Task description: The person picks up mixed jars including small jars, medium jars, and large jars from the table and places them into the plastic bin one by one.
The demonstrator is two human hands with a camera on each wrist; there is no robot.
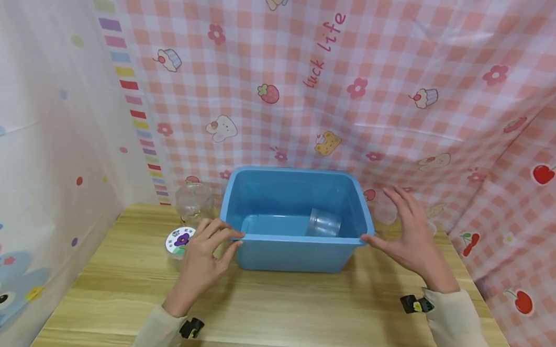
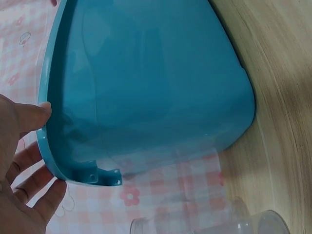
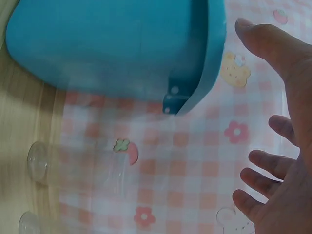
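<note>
A blue plastic tub (image 1: 297,256) stands upright on the table, with one clear plastic cup (image 1: 324,224) lying on its side inside. At the tub's front left corner, my left hand (image 1: 205,259) pinches the rim (image 2: 44,87), thumb on the near side and fingers around the corner. My right hand (image 1: 409,238) is spread beside the front right corner. In the right wrist view, a small gap separates the right thumb (image 3: 263,41) from the rim, and nothing is in that hand.
Left of the tub are a clear jar (image 1: 195,200) and a container with a flower-printed lid (image 1: 179,239), partly behind my left hand. Clear containers (image 3: 80,165) stand to the right. Checked cloth (image 1: 304,127) hangs behind the wooden table (image 1: 294,310).
</note>
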